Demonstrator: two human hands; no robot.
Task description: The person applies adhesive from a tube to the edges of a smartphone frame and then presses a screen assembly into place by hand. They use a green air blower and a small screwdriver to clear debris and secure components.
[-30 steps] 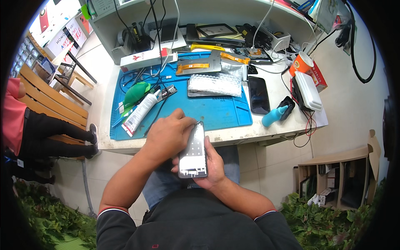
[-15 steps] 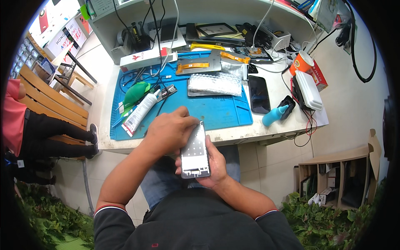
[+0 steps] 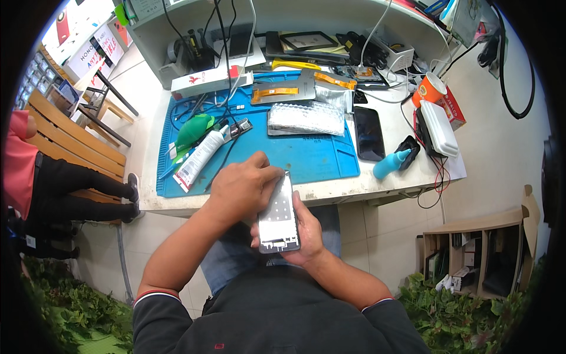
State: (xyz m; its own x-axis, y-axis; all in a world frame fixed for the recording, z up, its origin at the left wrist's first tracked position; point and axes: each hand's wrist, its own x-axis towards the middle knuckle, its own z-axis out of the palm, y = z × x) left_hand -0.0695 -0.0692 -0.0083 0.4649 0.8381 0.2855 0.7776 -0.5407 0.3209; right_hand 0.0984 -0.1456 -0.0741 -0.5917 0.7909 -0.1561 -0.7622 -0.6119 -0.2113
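Note:
My right hand (image 3: 305, 231) cradles a silver phone frame (image 3: 279, 219) from below, over my lap just in front of the bench edge. My left hand (image 3: 242, 187) lies on the frame's upper left side, its fingers pressing on the top part. The frame's inner face with small cut-outs points up at me. Beyond it lies the blue work mat (image 3: 306, 154) on the white bench.
On the mat lie a white tube (image 3: 200, 158), a green tool (image 3: 194, 130), a bubble-wrapped panel (image 3: 306, 118) and orange flex parts (image 3: 277, 93). A black phone (image 3: 368, 133), a blue bottle (image 3: 390, 164) and an orange cup (image 3: 430, 89) stand right. A seated person (image 3: 53, 183) is left.
Both hands with the phone frame have shifted slightly; my left hand's fingers have slid along the frame's upper edge. The bench items have not moved.

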